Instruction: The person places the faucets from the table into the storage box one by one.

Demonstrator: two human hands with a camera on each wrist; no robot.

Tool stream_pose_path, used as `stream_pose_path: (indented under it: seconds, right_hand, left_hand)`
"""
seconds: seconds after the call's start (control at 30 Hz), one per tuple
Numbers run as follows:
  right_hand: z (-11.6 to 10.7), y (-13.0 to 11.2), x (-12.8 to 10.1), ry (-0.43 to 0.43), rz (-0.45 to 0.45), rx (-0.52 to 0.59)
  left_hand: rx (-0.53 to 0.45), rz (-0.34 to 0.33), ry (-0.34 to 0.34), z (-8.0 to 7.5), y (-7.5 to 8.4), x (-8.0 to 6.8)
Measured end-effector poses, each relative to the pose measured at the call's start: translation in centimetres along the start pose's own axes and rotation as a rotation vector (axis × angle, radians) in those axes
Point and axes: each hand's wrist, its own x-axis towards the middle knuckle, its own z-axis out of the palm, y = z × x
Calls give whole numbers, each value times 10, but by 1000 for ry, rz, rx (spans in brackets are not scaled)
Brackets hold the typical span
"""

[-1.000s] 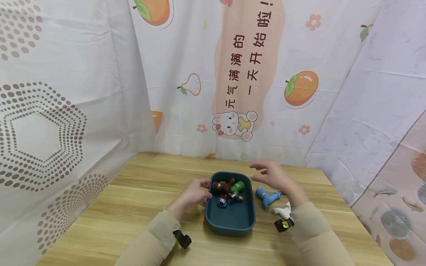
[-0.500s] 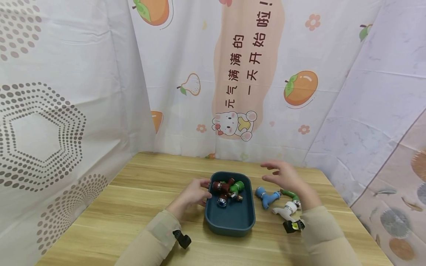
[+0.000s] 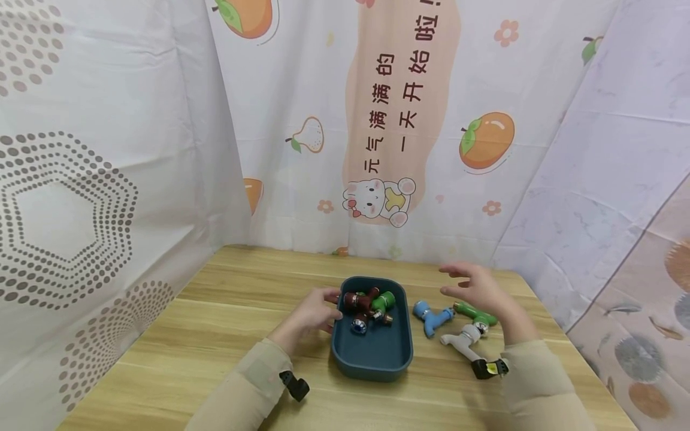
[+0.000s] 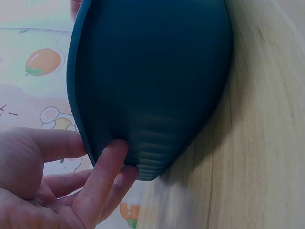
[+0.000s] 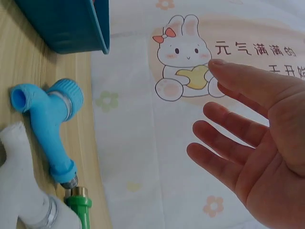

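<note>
here the wooden table (image 3: pixel 226 311) is carrying a dark blue tray (image 3: pixel 372 359) near its middle, with printed cloth hanging behind it. inside the tray, at its far end, a brown tap (image 3: pixel 358 299), a green tap (image 3: pixel 384 300) and another small fitting are lying in a heap. to the right of the tray, on the bare table, a blue tap (image 3: pixel 431 316), a second green tap (image 3: pixel 471 312) and a white tap (image 3: pixel 462 336) are lying close together. the left hand (image 3: pixel 312 314) is holding the tray's left rim, its thumb going over the edge and its fingers (image 4: pixel 102 186) curling against the outer wall. the right hand (image 3: pixel 477 290) is hovering just above the loose taps, its grip open and holding nothing, fingers (image 5: pixel 238 136) spread. judging by this, the step in hand looks like reaching for one of the loose taps; the next move would probably call for lowering the right hand and closing round the nearest, the green one beneath it, while the left hand is steadying the tray.
</note>
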Motion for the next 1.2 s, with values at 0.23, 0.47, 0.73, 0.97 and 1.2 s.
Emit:
stream_pose_path:
  seconds: [0.23,0.47,0.73,0.97,1.2]
  right_hand:
    - [-5,9,-10,-16,27,-4]
    - [-6,21,-19,-3,37,9]
    - [-7,35,-33,4,127,-2]
    - [-6,48,-41,4,148,22]
    - [-4,60,-48,12,207,49]
  left_hand:
    - [-2,-1,0,-1,2,-1]
    - [11,-4,1,-1,2,-1]
    - [-1,8,-3,-1,2,-2]
    - [2,4,-1,-1,2,-1]
    - [7,-2,4,-1,1,-1]
